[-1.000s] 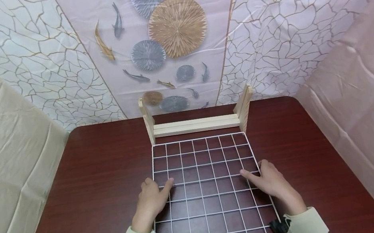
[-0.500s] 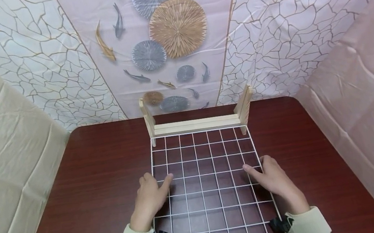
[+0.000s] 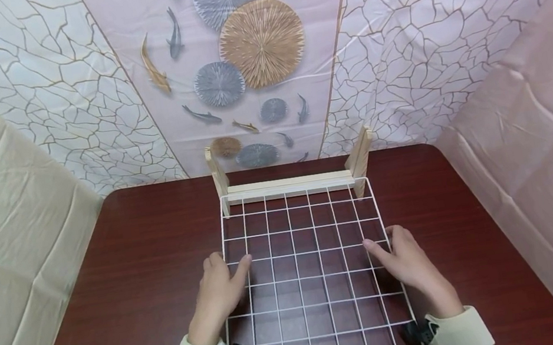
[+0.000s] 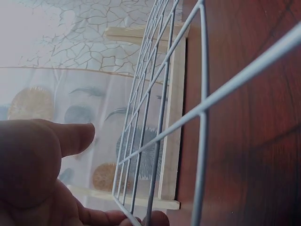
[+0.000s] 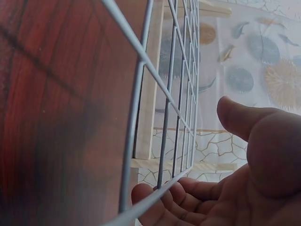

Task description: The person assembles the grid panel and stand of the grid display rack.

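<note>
A white wire grid panel [image 3: 298, 279] is held between the two hands, its far edge overlapping a pale wooden stand [image 3: 290, 183] in the head view. My left hand [image 3: 217, 291] grips the panel's left side wire, with the thumb above the mesh and the fingers under the edge. On the opposite side wire, my right hand [image 3: 412, 262] has the same hold. Fingertips [image 4: 160, 218] show under the edge wire in the left wrist view. In the right wrist view, the curled fingers [image 5: 176, 193] lie against the edge wire, while the thumb stands apart from it.
The dark red-brown table [image 3: 150, 263] lies beneath the panel. Behind it hangs a patterned curtain [image 3: 258, 50], with pale cloth walls [image 3: 2, 237] on both sides. The stand's two upright ends [image 3: 360, 163] rise near the back edge.
Both hands have brought the panel up and forward, so its far edge now overlaps the stand's crossbar and its near edge has come into view. The stand has stayed put.
</note>
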### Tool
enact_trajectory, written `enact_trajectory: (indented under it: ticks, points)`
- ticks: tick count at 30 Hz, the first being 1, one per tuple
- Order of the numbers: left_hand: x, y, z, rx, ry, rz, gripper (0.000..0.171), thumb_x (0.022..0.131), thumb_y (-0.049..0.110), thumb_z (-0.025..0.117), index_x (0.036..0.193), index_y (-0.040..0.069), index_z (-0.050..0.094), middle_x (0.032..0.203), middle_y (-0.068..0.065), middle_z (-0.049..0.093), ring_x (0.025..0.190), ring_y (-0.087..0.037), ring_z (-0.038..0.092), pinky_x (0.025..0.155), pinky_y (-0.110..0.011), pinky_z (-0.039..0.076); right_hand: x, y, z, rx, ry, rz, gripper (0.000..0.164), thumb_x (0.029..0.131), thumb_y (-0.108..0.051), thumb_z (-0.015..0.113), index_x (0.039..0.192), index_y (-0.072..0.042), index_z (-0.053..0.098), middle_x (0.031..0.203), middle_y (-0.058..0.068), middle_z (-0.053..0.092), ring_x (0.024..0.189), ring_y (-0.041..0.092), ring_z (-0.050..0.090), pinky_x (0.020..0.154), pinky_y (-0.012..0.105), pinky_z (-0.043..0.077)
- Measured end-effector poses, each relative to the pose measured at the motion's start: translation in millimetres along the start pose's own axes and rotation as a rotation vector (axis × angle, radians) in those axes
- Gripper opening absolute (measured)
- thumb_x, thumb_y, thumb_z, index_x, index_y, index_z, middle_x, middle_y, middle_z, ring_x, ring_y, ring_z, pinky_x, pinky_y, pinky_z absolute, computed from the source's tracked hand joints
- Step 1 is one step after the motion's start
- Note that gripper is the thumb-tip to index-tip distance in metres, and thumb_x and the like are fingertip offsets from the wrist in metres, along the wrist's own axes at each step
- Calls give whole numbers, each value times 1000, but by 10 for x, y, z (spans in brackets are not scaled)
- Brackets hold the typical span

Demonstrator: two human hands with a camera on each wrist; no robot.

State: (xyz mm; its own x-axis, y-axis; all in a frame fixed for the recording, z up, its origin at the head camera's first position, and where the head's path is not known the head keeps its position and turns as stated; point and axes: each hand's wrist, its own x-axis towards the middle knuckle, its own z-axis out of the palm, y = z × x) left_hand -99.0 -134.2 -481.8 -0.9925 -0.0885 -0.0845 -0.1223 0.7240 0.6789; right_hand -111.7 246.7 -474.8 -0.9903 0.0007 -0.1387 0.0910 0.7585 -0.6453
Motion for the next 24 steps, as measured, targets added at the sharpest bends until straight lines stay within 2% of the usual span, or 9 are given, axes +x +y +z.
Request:
enact_trajectory:
  ticks: [3, 8, 12, 15, 17, 20, 24]
  points:
    - [14, -16, -12, -32, 16, 40, 75, 105, 42, 64, 143, -18, 41, 131, -36, 52, 109, -53, 63, 96, -64, 51, 0, 14, -24, 20, 6, -14, 78, 106, -48, 61, 142, 17, 40, 129, 34, 50, 112, 40, 55, 97, 54, 47]
    - [36, -58, -16, -79, 37, 85, 62, 103, 29, 67, 141, -15, 46, 131, -33, 55, 115, -48, 61, 101, -61, 49, 9, 31, -46, 55, 20, -9, 73, 106, -44, 63, 142, 14, 39, 121, 29, 59, 101, 32, 60, 88, 46, 49]
    - [43, -89, -21, -133, 37, 99, 55, 100, 18, 67, 142, -12, 47, 117, -22, 64, 101, -34, 64, 93, -52, 52, -2, 23, -52, 110, 25, 14, 71, 106, -41, 63, 145, 11, 35, 118, 25, 65, 84, 27, 68, 76, 37, 53]
    - [43, -112, -30, -176, 46, 111, 50, 98, 9, 64, 142, -10, 48, 107, -15, 70, 84, -21, 62, 84, -43, 52, -12, 13, -58, 167, 26, 17, 67, 107, -37, 62, 147, 10, 34, 122, 26, 64, 73, 28, 69, 66, 34, 56]
    - [42, -126, -44, -210, 62, 119, 48, 97, 4, 61, 141, -9, 49, 107, -13, 72, 81, -17, 62, 80, -37, 52, -17, 8, -65, 203, 30, 13, 62, 109, -32, 60, 147, 9, 34, 124, 27, 60, 73, 30, 68, 62, 35, 58]
    - [49, -140, -66, -281, 78, 134, 44, 96, -2, 56, 139, -8, 51, 108, -16, 73, 83, -19, 65, 75, -31, 52, -17, 6, -78, 252, 42, -4, 52, 110, -23, 56, 147, 8, 36, 124, 27, 56, 78, 31, 68, 61, 39, 61]
    - [55, -153, -95, -446, 44, 119, 43, 99, -9, 48, 142, -5, 49, 118, -27, 68, 82, -33, 70, 59, -32, 57, -22, 5, -100, 295, 58, -30, 42, 110, -11, 50, 145, 8, 37, 122, 28, 56, 79, 24, 67, 61, 43, 62]
